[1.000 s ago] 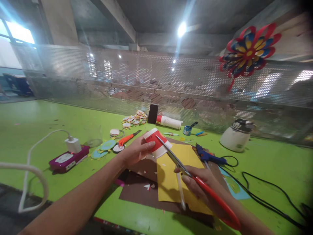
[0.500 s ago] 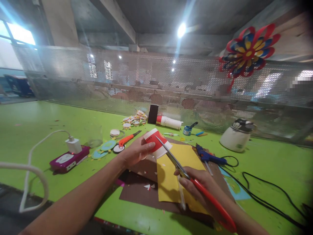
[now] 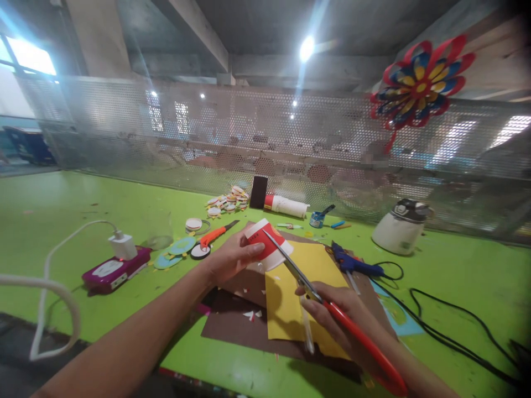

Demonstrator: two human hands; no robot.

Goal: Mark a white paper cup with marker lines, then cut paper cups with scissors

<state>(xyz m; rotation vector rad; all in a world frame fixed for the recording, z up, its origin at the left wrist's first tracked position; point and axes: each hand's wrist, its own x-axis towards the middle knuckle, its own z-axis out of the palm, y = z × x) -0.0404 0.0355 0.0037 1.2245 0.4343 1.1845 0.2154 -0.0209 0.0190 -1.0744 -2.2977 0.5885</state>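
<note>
My left hand (image 3: 236, 255) is closed around a red and white paper cup (image 3: 270, 251), its thumb pressed on the printed side. Red-handled scissors (image 3: 305, 284) are gripped in my right hand (image 3: 332, 309), their blades reaching up and left over the cup's wall. Whether the blades cut into the cup at this moment is hard to tell. Under both hands lie a yellow sheet (image 3: 286, 309) and brown sheets (image 3: 228, 320) with small white and red scraps.
A blue glue gun (image 3: 357, 264) with a black cable lies right, before a white kettle (image 3: 400, 229). Left are a purple power strip (image 3: 118, 272), blue-green discs (image 3: 176, 251) and an orange utility knife (image 3: 215, 235). Stacked cups (image 3: 290, 207) and a phone (image 3: 259, 192) are behind.
Almost nothing differs. The view has shifted very slightly, and the scissors and cup keep nearly the same pose in my hands.
</note>
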